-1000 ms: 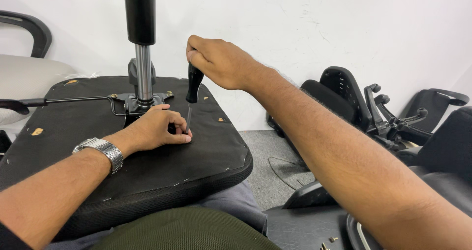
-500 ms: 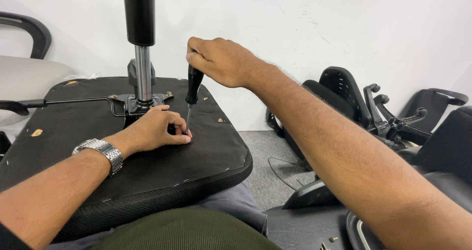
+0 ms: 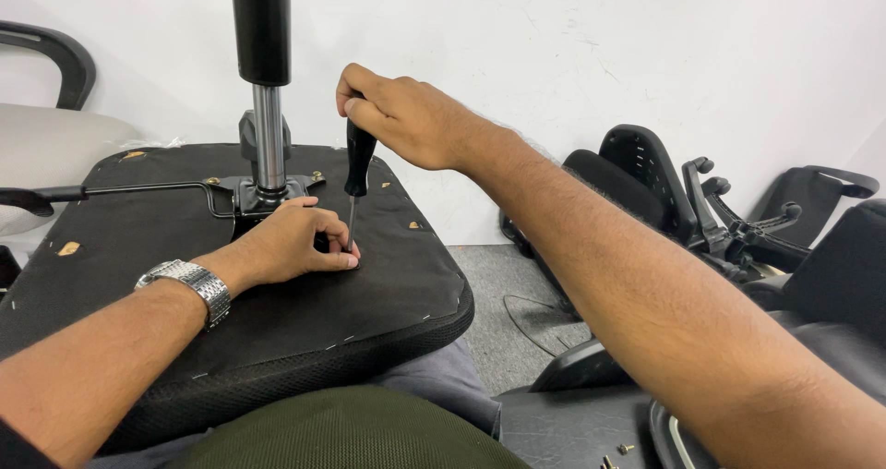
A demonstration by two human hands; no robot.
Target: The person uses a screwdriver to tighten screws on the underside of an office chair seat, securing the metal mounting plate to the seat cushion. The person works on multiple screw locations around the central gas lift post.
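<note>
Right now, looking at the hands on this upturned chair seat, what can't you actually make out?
All in the head view:
- The screwdriver tip and whatever it meets: hidden by the left hand fingers.
- The screwdriver handle top: covered by the right hand.
- The gas cylinder top: cut off by the upper edge.
- Small fasteners on the floor: too small to identify.

No packages, labels, signs or screens appear anywhere in view.
</note>
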